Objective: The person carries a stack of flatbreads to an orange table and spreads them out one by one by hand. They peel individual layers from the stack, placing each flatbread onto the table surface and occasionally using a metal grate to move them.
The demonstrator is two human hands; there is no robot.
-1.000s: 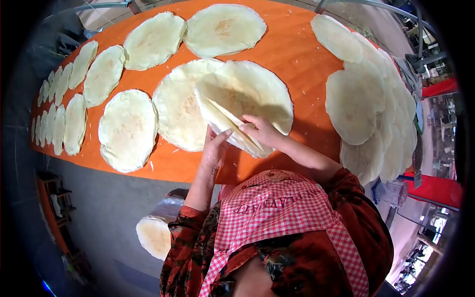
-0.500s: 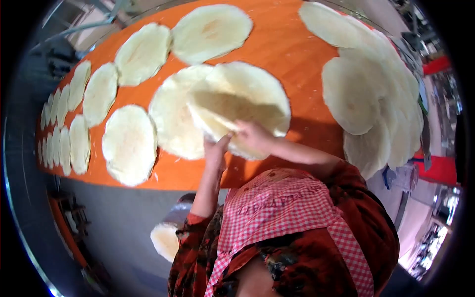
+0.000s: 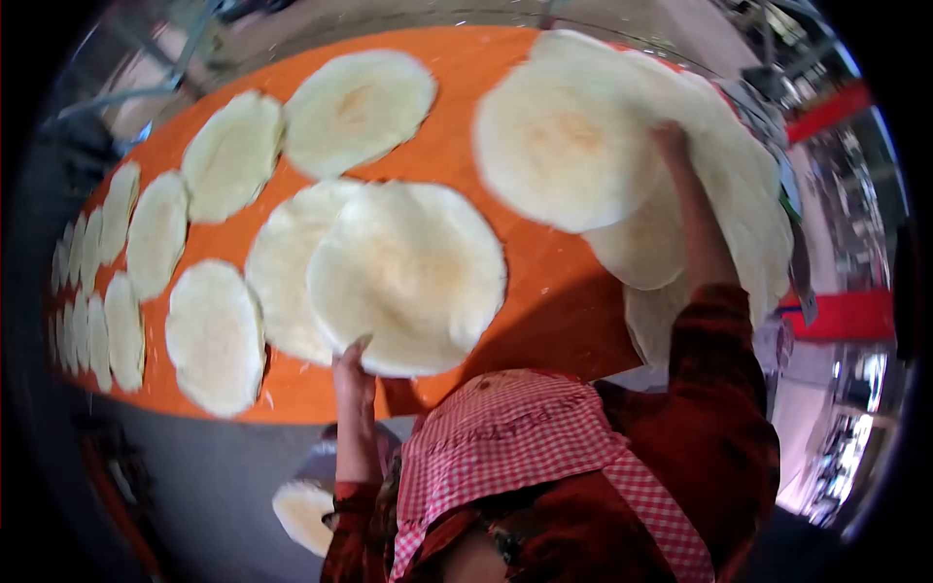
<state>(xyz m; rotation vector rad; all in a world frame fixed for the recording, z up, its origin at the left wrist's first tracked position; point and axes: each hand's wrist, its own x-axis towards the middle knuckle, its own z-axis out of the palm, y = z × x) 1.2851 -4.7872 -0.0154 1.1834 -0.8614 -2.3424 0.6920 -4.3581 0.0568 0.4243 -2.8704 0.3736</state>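
Observation:
My left hand [image 3: 354,369] is at the near edge of a round flatbread [image 3: 413,277], its thumb on top and the fingers hidden beneath. That bread overlaps another flatbread [image 3: 287,267] on its left. At the right, my right hand [image 3: 671,141] grips the right edge of a blurred round flatbread [image 3: 569,141], which lies over the left side of a large spread of overlapping flatbreads [image 3: 743,209]. The fingers of this hand are partly hidden and smeared.
An orange-covered table [image 3: 544,301] carries rows of flatbreads [image 3: 216,335] to the left and another flatbread [image 3: 360,112] at the back. Below the table's near edge, a pale round piece [image 3: 306,515] shows near the floor. Red objects [image 3: 841,319] stand beyond the right end.
My right hand has moved from the middle to the right with a flatbread. My left hand has shifted left and down, and the middle bread now shows its full round face. The view has shifted too.

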